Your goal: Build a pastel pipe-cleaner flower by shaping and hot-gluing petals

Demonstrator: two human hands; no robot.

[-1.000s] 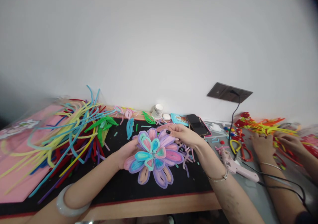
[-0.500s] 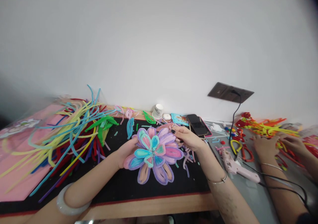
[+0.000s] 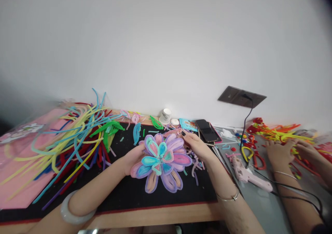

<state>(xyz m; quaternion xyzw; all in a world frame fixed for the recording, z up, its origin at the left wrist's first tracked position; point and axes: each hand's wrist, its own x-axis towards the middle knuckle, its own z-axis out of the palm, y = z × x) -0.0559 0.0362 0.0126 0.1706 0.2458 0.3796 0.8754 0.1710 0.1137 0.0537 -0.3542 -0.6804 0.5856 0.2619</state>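
A large pipe-cleaner flower point(image 3: 162, 162) with purple, blue, pink and peach petals is held between my two hands over the black mat point(image 3: 114, 192). My left hand point(image 3: 133, 157) grips its left side, the fingertips hidden behind the petals. At the upper right, my right hand point(image 3: 194, 142) holds the petals' edge; its thumb lies on the near side and other fingers go out of sight behind. The flower faces me, its turquoise and pink inner petals in the middle.
Loose pipe cleaners point(image 3: 77, 140) pile up at left on a pink sheet point(image 3: 18, 192). A paper cup point(image 3: 165, 115) and a phone point(image 3: 206, 130) stand along the wall. At right lie a pink glue gun point(image 3: 250, 178) and yellow-handled pliers point(image 3: 246, 154), near another person's hands point(image 3: 281, 154).
Both my hands still hold the flower, almost in the same place. My right fingers have shifted slightly on its upper right edge. The other person's hands have moved a little.
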